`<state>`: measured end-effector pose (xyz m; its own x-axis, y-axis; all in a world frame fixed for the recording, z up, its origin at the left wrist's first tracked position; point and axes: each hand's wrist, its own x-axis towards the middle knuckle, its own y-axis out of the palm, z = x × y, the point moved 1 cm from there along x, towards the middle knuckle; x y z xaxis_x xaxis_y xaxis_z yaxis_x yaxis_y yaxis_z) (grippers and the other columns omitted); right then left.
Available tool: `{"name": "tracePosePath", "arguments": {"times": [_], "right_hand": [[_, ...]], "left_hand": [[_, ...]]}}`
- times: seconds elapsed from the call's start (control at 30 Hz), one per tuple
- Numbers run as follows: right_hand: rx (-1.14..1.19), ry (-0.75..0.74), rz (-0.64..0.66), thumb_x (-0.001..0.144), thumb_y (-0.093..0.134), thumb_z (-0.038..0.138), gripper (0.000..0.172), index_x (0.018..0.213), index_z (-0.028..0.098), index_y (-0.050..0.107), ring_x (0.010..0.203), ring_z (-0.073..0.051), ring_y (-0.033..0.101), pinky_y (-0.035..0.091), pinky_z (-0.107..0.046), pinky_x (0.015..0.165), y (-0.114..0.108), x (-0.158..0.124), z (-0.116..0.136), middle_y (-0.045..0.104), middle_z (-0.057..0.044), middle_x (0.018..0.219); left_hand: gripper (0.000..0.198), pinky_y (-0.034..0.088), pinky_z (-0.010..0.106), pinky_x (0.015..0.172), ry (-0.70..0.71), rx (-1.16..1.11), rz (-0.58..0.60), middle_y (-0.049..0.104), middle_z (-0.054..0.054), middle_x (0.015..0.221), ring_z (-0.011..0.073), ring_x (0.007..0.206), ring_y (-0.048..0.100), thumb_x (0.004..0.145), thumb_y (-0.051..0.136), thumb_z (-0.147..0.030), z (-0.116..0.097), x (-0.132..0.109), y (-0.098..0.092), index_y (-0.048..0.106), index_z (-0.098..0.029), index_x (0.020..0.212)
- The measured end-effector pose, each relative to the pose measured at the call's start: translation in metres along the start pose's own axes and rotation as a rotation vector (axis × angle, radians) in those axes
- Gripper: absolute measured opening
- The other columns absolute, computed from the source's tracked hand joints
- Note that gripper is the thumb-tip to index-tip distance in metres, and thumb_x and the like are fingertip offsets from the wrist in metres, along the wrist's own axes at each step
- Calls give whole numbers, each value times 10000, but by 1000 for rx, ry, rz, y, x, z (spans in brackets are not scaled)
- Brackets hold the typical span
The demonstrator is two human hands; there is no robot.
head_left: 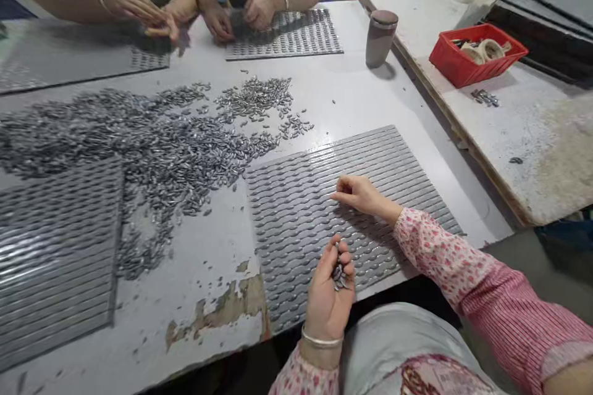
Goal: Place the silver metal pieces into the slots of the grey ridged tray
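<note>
My left hand (pixel 330 296) is turned palm up near the front edge of a grey grooved tray (pixel 393 154). Its curled fingers cup several small shiny grey metal pellets (pixel 340 274). Over the middle of the tray hovers my right hand (pixel 360 193), thumb and forefinger pinched together; anything between the fingertips is too small to make out. Oval pieces fill the grooves in the tray's left and front part, while its far right part shows plain straight ridges. Beyond the tray to the left spreads a large loose pile of the same pellets (pixel 185 148).
Another grooved tray (pixel 60 247) lies at the left. Across the table, co-workers' hands (pixel 262 7) work over trays. A brown tumbler (pixel 382 37) stands at the back. On the side table at right sits a red basket (pixel 456 68) holding tape rolls.
</note>
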<state>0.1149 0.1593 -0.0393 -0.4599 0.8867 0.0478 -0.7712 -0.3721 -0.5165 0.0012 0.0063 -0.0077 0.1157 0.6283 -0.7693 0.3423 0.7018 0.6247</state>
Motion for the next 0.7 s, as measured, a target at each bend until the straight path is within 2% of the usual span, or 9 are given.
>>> {"name": "tracePosePath", "arguments": {"times": [0.17,0.37,0.7], "right_hand": [[-67,-45,76,794,579,152,43,752,148,587,582,-90,451,317,-198,577,-7,3,6,539,37,633],[-177,-90,116,778,614,96,51,773,146,618,664,-109,505,344,-205,636,-4,5,5,596,15,704],[-414,-184,176,807,577,96,72,759,141,608,741,-155,491,352,-254,709,3,11,6,589,-27,742]], "left_hand": [[182,486,129,530,-22,-24,14,535,35,840,35,618,523,886,437,-83,2,1,-4,577,-98,1001],[182,479,135,504,-13,-6,-38,540,27,815,38,592,517,874,452,-71,3,1,-1,569,-96,1012],[151,457,128,468,-4,-5,-52,568,32,812,40,585,529,871,460,-66,5,1,1,566,-103,973]]}}
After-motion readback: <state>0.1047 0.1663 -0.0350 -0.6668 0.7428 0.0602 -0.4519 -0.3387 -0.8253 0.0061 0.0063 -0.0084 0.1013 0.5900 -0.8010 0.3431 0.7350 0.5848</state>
